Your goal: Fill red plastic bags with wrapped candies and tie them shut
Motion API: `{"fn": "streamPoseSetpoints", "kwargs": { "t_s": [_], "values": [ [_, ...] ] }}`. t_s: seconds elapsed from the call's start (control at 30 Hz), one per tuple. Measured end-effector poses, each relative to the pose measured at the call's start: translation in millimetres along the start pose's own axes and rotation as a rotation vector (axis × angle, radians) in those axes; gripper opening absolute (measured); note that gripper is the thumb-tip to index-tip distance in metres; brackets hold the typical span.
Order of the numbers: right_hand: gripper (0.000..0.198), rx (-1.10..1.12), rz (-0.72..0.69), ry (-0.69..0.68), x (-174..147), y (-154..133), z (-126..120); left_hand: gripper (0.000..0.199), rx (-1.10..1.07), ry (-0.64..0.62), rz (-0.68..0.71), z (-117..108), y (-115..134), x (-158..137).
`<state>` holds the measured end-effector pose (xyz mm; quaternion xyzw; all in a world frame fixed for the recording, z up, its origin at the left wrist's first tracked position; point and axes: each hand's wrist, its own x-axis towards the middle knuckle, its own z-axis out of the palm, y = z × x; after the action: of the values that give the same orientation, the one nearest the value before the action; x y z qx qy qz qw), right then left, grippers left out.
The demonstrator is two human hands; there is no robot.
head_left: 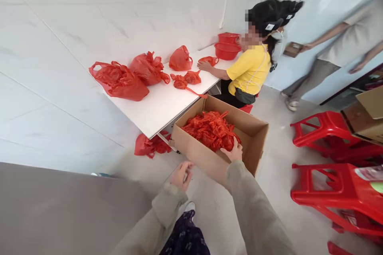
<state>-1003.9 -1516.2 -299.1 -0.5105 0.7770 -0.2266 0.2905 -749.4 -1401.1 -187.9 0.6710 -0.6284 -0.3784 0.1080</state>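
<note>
Inside an open cardboard box (pixel 254 125) lies a heap of knotted red plastic bags (pixel 206 127). My right hand (pixel 233 152) reaches over the box's near wall, its thumb and fingers curved around a red plastic bag (pixel 229 142) at the heap's near right edge. Outside the box, low and to its left, is my left hand (pixel 182 176). Its fingers look bent but are smeared by motion, so whether they hold anything is unclear.
A white table (pixel 140 115) against the wall bears several red bags (pixel 125 81) and red basins (pixel 227 50). A co-worker in yellow (pixel 251 69) sits beside it. More red bags (pixel 151 145) lie beneath. Red stools (pixel 332 183) stand right; another person (pixel 338 44) stands behind.
</note>
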Motion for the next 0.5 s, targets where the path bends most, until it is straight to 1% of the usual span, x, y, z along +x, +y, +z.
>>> {"fn": "streamPoseSetpoints", "kwargs": {
  "t_s": [0.1, 0.17, 0.23, 0.3, 0.37, 0.43, 0.5],
  "values": [
    [0.114, -0.071, -0.004, -0.094, 74, 0, 25, 0.037, 0.152, 0.119, 0.149, -25, 27, 104],
    [0.123, -0.1, -0.029, -0.14, 121, 2, 46, 0.044, 0.28, 0.116, 0.178, -32, 34, 177],
    [0.127, -0.114, -0.043, -0.181, 161, 3, 74, 0.053, 0.401, 0.078, 0.145, -29, 30, 250],
    [0.131, -0.12, -0.035, -0.225, 188, 2, 109, 0.061, 0.501, 0.031, 0.05, -16, 15, 317],
    [0.134, -0.134, -0.028, -0.243, 202, 3, 146, 0.068, 0.573, -0.025, -0.058, 3, -5, 371],
    [0.132, -0.188, -0.06, -0.172, 206, 8, 176, 0.071, 0.62, -0.076, -0.136, 25, -26, 408],
    [0.121, -0.232, -0.107, -0.1, 206, 18, 191, 0.07, 0.648, -0.097, -0.188, 46, -44, 429]
  ]
}}
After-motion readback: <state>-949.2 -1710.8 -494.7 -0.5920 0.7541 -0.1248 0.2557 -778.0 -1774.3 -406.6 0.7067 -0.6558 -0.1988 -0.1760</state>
